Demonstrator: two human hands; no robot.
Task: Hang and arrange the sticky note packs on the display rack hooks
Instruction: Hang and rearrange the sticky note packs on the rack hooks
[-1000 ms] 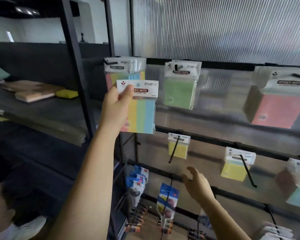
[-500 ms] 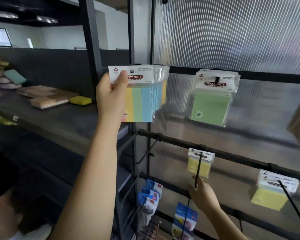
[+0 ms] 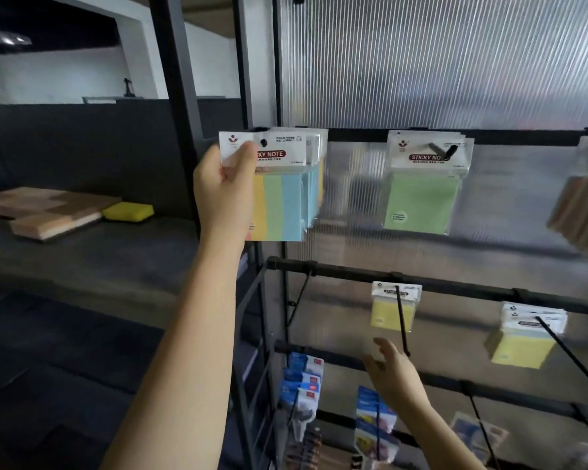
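My left hand (image 3: 226, 189) grips a multicolour sticky note pack (image 3: 282, 206) by its white header, held up at the top-left hook (image 3: 263, 142), whose dark tip shows through the header's hole. More packs of the same kind hang right behind it. A green pack (image 3: 421, 201) hangs on the neighbouring hook to the right. On the rail below hang a small yellow pack (image 3: 392, 312) and a larger yellow pack (image 3: 520, 344). My right hand (image 3: 392, 371) floats with relaxed fingers below the small yellow pack, holding nothing.
The black display rack (image 3: 353, 269) stands against a ribbed translucent panel. Blue packaged goods (image 3: 301, 385) hang on lower hooks. At the right edge hangs a brownish-pink pack (image 3: 584, 212). To the left, a dark shelf carries wooden boards (image 3: 48, 212) and a yellow sponge (image 3: 128, 212).
My left hand has lifted the multicolour pack up onto the top-left hook, in front of the packs hanging there. My right hand stayed low below the small yellow pack. The view shifted left.
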